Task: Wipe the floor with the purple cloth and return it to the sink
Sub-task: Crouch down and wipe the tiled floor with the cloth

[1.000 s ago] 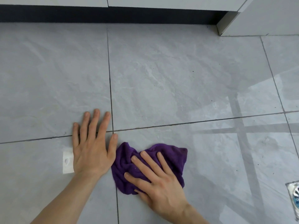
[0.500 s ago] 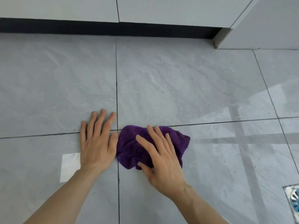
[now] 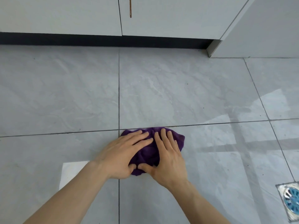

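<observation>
Your left hand (image 3: 123, 154) and right hand (image 3: 168, 157), fingers spread, press the bunched purple cloth (image 3: 148, 151) flat on the floor (image 3: 178, 94). On glossy tile the cloth may slide out from under your palms.

No text, label, brand, number or sign can be read anywhere in this view — not on any surface that shows.
</observation>
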Demonstrator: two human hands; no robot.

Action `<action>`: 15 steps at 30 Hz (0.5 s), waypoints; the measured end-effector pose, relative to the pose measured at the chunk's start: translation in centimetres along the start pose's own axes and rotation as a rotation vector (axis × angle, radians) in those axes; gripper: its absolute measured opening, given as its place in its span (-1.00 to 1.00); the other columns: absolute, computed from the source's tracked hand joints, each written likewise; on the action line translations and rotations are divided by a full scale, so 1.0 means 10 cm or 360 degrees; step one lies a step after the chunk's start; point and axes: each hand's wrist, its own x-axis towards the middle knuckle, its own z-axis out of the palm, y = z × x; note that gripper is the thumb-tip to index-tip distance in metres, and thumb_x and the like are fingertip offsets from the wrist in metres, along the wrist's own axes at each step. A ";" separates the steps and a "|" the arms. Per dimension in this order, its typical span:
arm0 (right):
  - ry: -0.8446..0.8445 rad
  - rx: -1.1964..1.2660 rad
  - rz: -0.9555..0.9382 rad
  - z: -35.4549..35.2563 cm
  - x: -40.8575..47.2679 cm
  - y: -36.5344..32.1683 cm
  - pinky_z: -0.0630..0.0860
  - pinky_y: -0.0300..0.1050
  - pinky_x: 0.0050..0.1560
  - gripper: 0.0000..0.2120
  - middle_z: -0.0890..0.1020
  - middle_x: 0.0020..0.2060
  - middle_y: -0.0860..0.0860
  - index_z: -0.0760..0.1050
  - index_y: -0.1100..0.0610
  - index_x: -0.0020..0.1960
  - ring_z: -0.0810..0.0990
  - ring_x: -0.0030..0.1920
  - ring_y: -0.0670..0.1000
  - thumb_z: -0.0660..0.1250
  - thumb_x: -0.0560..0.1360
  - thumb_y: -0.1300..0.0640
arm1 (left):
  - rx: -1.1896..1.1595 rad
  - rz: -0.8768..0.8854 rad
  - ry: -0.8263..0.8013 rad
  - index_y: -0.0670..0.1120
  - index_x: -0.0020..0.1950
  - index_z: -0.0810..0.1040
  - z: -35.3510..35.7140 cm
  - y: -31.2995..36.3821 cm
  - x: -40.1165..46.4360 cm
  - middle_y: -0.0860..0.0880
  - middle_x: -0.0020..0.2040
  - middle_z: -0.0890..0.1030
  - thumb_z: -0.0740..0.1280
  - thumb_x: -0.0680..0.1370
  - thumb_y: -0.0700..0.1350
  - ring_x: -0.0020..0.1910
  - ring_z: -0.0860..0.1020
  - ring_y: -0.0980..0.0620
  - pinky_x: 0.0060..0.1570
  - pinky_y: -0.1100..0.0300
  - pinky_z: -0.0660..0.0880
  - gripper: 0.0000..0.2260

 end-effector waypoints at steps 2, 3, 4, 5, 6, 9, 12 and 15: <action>-0.0067 -0.0062 -0.0085 -0.04 0.01 0.03 0.14 0.09 0.61 0.12 0.06 0.65 -0.03 0.06 0.03 0.64 -0.09 0.65 0.02 0.42 0.28 -0.45 | 0.0045 -0.0027 -0.0013 0.27 0.62 -0.12 -0.02 0.03 -0.01 0.29 0.64 -0.11 0.43 0.46 0.11 0.62 -0.13 0.25 0.52 0.29 -0.06 -0.09; -0.0088 -0.0099 -0.0135 -0.05 0.01 0.04 0.14 0.07 0.61 0.11 0.08 0.65 -0.04 0.07 0.02 0.63 -0.07 0.65 0.02 0.43 0.28 -0.43 | 0.0040 -0.0061 -0.0011 0.26 0.62 -0.14 -0.02 0.06 -0.02 0.28 0.64 -0.09 0.44 0.46 0.14 0.63 -0.10 0.22 0.53 0.26 0.00 -0.06; -0.0094 -0.0117 -0.0178 -0.06 0.02 0.04 0.15 0.06 0.61 0.09 0.11 0.64 -0.05 0.09 0.01 0.63 -0.04 0.65 0.01 0.45 0.29 -0.41 | 0.0033 -0.0096 0.0005 0.25 0.63 -0.16 -0.03 0.09 -0.03 0.27 0.64 -0.05 0.46 0.45 0.16 0.63 -0.06 0.20 0.53 0.22 0.07 -0.04; -0.0089 -0.0119 -0.0210 -0.07 0.02 0.03 0.17 0.05 0.60 0.06 0.14 0.63 -0.06 0.12 0.01 0.62 0.00 0.64 0.01 0.47 0.30 -0.37 | 0.0041 -0.0120 0.0033 0.23 0.63 -0.15 -0.03 0.11 -0.04 0.25 0.64 0.01 0.46 0.44 0.17 0.62 0.00 0.18 0.52 0.20 0.14 -0.03; -0.0079 -0.0112 -0.0239 -0.06 0.01 0.01 0.22 0.04 0.58 0.03 0.18 0.62 -0.06 0.15 0.00 0.61 0.05 0.64 0.02 0.50 0.30 -0.33 | 0.0062 -0.0138 0.0064 0.20 0.64 -0.12 -0.03 0.13 -0.05 0.23 0.63 0.07 0.46 0.44 0.18 0.61 0.07 0.15 0.50 0.19 0.21 -0.03; 0.0003 -0.0120 -0.0310 0.00 -0.05 -0.02 0.44 -0.01 0.44 -0.10 0.42 0.52 -0.05 0.35 0.03 0.53 0.33 0.55 0.07 0.59 0.28 -0.16 | 0.0137 -0.0195 0.0151 0.12 0.64 0.03 0.02 0.18 -0.09 0.18 0.52 0.29 0.44 0.46 0.17 0.46 0.30 0.06 0.32 0.16 0.42 -0.13; 0.0076 -0.0142 -0.0385 0.03 -0.10 -0.07 0.62 -0.07 0.20 -0.32 0.65 0.27 -0.08 0.56 0.05 0.32 0.59 0.33 0.07 0.63 0.23 0.04 | 0.0262 -0.0245 0.0236 0.10 0.50 0.37 0.14 0.23 -0.18 0.15 0.17 0.53 0.53 0.36 0.12 0.12 0.52 0.05 -0.17 0.27 0.48 -0.27; 0.0175 -0.0185 -0.0480 0.09 -0.18 -0.12 0.61 -0.15 -0.06 -0.53 0.67 -0.01 -0.11 0.62 0.04 0.12 0.62 0.01 0.04 0.54 0.22 0.22 | 0.0311 -0.0304 0.0329 0.08 0.26 0.57 0.34 0.25 -0.28 0.13 -0.07 0.54 0.62 0.19 -0.01 -0.13 0.55 0.09 -0.39 0.32 0.44 -0.36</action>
